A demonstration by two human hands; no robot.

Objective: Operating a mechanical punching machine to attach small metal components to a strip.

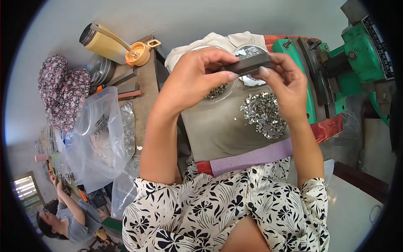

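Between my two hands, raised over the work table, is a dark grey rectangular block (248,64). My left hand (191,80) grips its left end, thumb along the near side. At its right end, my right hand (287,80) pinches it between thumb and fingers. Below my right hand, a heap of small shiny metal pieces (262,115) lies on the grey-brown cloth (210,130). Partly hidden behind my left hand is a clear round container (217,100) with similar small pieces. Beyond the block stands a bowl with a crumpled white-silver lining (252,80), also partly covered.
A green machine (361,56) stands close on the right. The left bench holds a yellow flask (107,44), an orange cup (140,53), a floral fabric item (63,92) and a clear plastic bag (96,143). Another person (77,214) is at the lower left.
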